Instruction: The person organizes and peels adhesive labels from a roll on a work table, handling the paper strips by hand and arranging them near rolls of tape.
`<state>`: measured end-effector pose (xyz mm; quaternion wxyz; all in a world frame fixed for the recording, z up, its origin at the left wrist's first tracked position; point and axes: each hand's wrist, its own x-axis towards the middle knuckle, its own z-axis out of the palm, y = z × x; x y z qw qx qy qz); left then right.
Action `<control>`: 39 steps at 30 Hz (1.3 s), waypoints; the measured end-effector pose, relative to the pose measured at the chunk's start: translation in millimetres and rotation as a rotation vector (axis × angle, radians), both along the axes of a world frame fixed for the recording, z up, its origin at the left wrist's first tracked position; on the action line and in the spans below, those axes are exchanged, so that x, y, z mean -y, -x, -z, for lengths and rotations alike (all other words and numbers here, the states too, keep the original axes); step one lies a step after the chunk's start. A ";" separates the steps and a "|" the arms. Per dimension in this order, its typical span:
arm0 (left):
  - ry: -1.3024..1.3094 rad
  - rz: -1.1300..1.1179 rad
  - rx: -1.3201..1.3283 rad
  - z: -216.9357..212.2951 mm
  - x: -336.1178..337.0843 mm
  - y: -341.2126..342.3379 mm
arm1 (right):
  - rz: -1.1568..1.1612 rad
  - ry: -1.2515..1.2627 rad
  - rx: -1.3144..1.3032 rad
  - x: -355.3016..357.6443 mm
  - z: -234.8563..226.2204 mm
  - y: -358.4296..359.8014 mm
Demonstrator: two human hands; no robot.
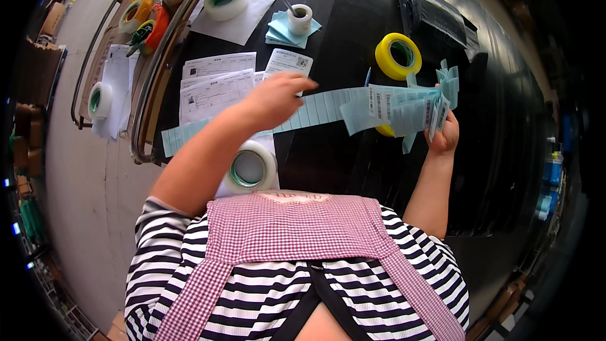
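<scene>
My right hand point(445, 134), at the right, is closed on a bunched strip of pale blue labels point(413, 110). Folded layers with printed barcodes fan out from its fingers. From that bunch a long flat run of the strip point(322, 108) stretches left across the table and passes under my left forearm. Over this run is my left hand point(278, 98), its fingers loosely extended to the right with thumb and forefinger apart and nothing seen between them. Just beyond its fingers lies a white printed card point(287, 63). Whether the left hand touches the strip I cannot tell.
A yellow tape roll point(398, 56) lies beyond the bunch, black plastic bags point(439, 16) behind it. Clear tape rolls point(252, 165) sit near my chest and at the far left. Printed sheets point(218, 82) lie left. A metal-railed cart point(142, 88) borders the table.
</scene>
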<state>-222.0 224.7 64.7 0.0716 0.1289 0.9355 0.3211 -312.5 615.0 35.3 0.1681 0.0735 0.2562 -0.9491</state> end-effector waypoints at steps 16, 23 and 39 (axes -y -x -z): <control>-0.281 -0.145 0.265 58.6 -58.7 73.9 | 0.271 -0.168 0.105 -25.1 38.1 -1.0; -0.280 -0.296 0.135 39.4 -12.1 69.5 | 0.220 -0.239 0.121 -19.9 48.0 9.1; -0.855 -0.572 0.024 21.8 71.9 28.9 | -0.127 -1.004 -0.186 142.6 21.6 34.1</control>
